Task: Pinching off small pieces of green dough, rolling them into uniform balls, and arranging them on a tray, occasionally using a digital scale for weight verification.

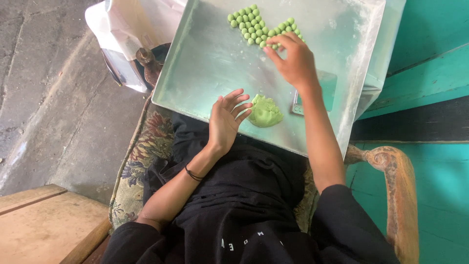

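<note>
The right hand (292,61) reaches across the metal tray (205,63), fingertips pinching a small green ball (274,46) at the edge of the cluster of green balls (254,24). The left hand (225,120), fingers spread and holding nothing, rests beside the green dough lump (265,112) near the tray's near edge.

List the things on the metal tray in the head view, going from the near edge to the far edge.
Left hand and green dough lump → right hand → small green dough balls, all on the metal tray.
</note>
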